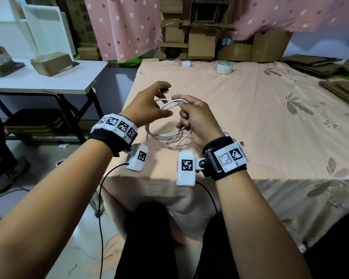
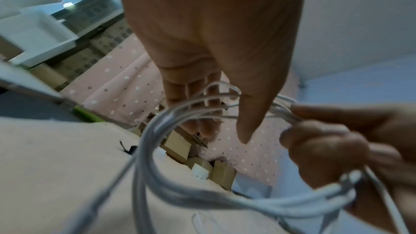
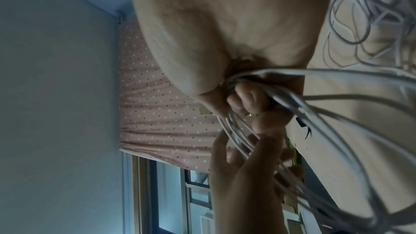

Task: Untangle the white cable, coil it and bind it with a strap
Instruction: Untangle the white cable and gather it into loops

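My right hand (image 1: 197, 119) grips a bundle of white cable (image 1: 165, 136) loops above the peach bed sheet (image 1: 270, 121). The loops hang down and to the left from its fist. My left hand (image 1: 149, 105) is open beside it, thumb and fingers spread around the far end of the loops. In the left wrist view the cable (image 2: 145, 149) arcs in front of the straight fingers (image 2: 202, 122). The right wrist view shows the cable (image 3: 337, 73) running out of the curled fingers (image 3: 245, 100). A small black strap (image 1: 165, 90) lies on the bed just beyond the left hand.
More loose white cable (image 3: 360, 15) lies on the bed near my right wrist. A tape roll (image 1: 224, 67) and a white plug (image 1: 186, 63) sit at the bed's far edge, with cardboard boxes (image 1: 201, 47) behind. A white table (image 1: 38, 79) stands on the left.
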The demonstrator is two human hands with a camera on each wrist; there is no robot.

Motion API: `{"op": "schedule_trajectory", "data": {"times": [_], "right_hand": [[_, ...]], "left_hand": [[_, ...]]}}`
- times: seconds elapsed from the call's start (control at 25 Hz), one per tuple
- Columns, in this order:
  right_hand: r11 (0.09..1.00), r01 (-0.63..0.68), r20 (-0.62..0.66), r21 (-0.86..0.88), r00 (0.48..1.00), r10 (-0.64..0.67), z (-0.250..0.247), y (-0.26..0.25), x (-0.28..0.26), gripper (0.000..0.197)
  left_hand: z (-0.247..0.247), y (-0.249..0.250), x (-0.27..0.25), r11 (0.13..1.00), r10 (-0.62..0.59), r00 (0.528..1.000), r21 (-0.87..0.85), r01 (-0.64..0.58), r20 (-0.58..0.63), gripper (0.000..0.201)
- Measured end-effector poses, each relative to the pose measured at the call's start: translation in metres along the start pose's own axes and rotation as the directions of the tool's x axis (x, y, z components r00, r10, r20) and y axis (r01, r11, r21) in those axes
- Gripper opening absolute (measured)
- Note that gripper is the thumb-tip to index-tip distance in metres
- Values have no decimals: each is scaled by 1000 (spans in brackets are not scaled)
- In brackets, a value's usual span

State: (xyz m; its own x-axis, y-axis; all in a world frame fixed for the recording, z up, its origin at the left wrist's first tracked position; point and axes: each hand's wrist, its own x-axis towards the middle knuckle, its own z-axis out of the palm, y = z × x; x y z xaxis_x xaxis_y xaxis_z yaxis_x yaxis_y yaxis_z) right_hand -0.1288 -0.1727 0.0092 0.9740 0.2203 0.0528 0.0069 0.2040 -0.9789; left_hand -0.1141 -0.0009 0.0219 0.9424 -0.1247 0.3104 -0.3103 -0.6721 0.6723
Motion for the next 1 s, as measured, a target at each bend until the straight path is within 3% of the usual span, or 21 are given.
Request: {"op": "schedule_trajectory", "data": {"times": [0.04, 0.12, 0.2, 0.44, 0.52, 0.64, 0.8, 0.92, 1.0], "right_hand": [[1000, -1, -4, 6, 1000, 1, 1, 0, 0, 30], [999, -2, -21, 53, 1000, 3, 3, 0, 2, 29], [995, -1, -34, 98, 999, 4, 1, -1, 5, 26], [994, 55, -113, -99, 991, -66, -18, -3, 10, 23], [982, 85, -126, -169, 986, -107, -21, -3, 9, 20], [946, 110, -146, -305, 976, -161, -25, -2, 11, 4], [932, 56, -91, -357, 991, -94, -22, 4, 14, 6], [970, -11, -16, -244, 1000, 7, -13, 5, 12, 14], [985, 22, -29, -172, 999, -28, -14, 4, 15, 21]], "left_hand": [[3, 2, -1, 996, 41, 999, 85, -42, 14, 58], [11, 6, -3, 982, 100, 995, 160, -104, 31, 30], [15, 9, -5, 992, 48, 997, 112, -55, 62, 11], [7, 17, -4, 980, -178, 979, -75, 186, 98, 31], [4, 22, -5, 899, -268, 955, -323, 296, 129, 44], [-1, 24, -7, 704, -361, 910, -580, 410, 204, 46], [-4, 28, -8, 530, -357, 909, -754, 388, 216, 49], [-6, 35, -8, 530, -305, 932, -779, 336, 195, 60], [-9, 32, -8, 577, -312, 935, -749, 327, 167, 59]]}}
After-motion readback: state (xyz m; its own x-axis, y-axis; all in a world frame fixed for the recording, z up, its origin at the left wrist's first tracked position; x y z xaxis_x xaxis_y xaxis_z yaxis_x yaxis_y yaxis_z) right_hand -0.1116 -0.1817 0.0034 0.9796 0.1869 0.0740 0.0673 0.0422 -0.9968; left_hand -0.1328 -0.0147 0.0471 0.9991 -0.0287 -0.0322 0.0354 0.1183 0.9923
